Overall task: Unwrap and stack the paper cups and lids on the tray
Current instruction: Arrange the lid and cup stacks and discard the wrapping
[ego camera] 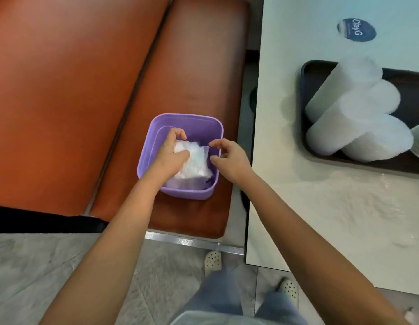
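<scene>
Head view: left hand (171,148) grips crumpled wrap (192,160) in the bin (180,191), right hand (224,158) loose; judged discarding, then stack sleeves (358,113) on the tray (307,73).

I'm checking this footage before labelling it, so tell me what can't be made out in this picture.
Head view only:
- Bin bottom: hidden by crumpled plastic wrap and left hand.
- Right hand: whether it pinches the wrap is unclear.
- Tray: cut off at right edge.
- White stacks: overexposed, individual cups indistinguishable.
</scene>
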`<state>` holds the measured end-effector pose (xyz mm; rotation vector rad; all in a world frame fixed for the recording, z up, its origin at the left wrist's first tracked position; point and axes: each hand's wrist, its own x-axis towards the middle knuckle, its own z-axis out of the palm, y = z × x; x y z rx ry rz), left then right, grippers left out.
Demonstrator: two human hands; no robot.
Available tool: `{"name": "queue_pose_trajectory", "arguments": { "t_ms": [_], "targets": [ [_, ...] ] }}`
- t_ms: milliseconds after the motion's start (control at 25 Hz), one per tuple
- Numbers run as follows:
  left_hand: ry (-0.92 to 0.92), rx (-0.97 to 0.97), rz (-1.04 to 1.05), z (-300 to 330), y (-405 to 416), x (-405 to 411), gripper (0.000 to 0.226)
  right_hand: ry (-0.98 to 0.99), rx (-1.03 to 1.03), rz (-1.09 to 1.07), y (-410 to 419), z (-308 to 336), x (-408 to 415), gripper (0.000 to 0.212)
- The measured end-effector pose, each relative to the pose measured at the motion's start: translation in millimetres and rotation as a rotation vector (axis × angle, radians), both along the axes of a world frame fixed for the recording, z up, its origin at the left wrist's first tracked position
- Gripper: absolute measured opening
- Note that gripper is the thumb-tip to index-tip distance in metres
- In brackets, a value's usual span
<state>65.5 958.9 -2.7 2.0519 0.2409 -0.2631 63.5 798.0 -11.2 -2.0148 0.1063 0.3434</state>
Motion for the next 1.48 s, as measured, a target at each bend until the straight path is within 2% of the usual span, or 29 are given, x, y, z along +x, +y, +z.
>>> {"name": "queue_pose_trajectory", "arguments": {
  "t_ms": [80,160,200,360,480,560,680,760,840,920,1080,1240,1360,1480],
  "targets": [
    [0.054,0.072,0.064,-17.2,9.8,15.4,0.030,0.110,-0.129,0.002,9.8,-16.9,6.2,0.054],
    [0.158,0.167,0.092,-37.8,16.7,32.1,0.018,0.234,-0.160,-0.052,18.2,-31.7,11.6,0.066],
    [0.221,0.155,0.109,-51.7,20.0,41.2,0.016,0.291,-0.154,-0.088,22.9,-37.2,14.2,0.068],
    [0.412,-0.132,0.295,-95.8,20.3,70.3,0.026,0.415,-0.166,-0.098,29.1,-49.6,14.8,0.059],
    [0.474,-0.183,0.403,-123.6,16.2,90.0,0.035,0.442,-0.206,-0.069,28.3,-59.1,14.9,0.053],
    [0.556,-0.072,0.333,-137.3,13.5,92.1,0.036,0.451,-0.200,-0.086,27.8,-64.1,16.1,0.047],
    [0.759,0.236,0.016,-145.0,13.8,81.3,0.041,0.462,-0.194,-0.090,28.0,-67.1,15.3,0.040],
    [0.867,0.370,-0.122,-143.5,12.9,78.3,0.049,0.464,-0.179,-0.096,26.7,-70.2,16.0,0.041],
    [0.819,0.477,-0.182,-133.3,7.1,80.6,0.049,0.455,-0.157,-0.108,25.4,-71.1,15.6,0.046],
    [0.696,0.490,-0.120,-114.3,0.6,84.9,0.043,0.403,-0.125,-0.123,26.9,-67.3,12.7,0.054],
    [0.375,0.469,-0.098,-53.5,-25.4,80.2,0.031,0.155,-0.053,-0.146,17.3,-26.7,10.8,0.053],
    [-0.039,0.227,-0.054,24.2,-81.7,35.9,0.028,-0.170,-0.092,-0.230,-38.2,24.1,-4.8,0.049],
    [-0.111,0.127,-0.177,45.2,-127.7,3.0,0.025,-0.272,-0.152,-0.315,-96.3,40.7,-26.9,0.040],
    [-0.091,0.169,-0.294,38.0,-172.3,-26.7,0.027,-0.332,-0.268,-0.380,-166.6,36.3,-60.9,0.034]
  ]
}}
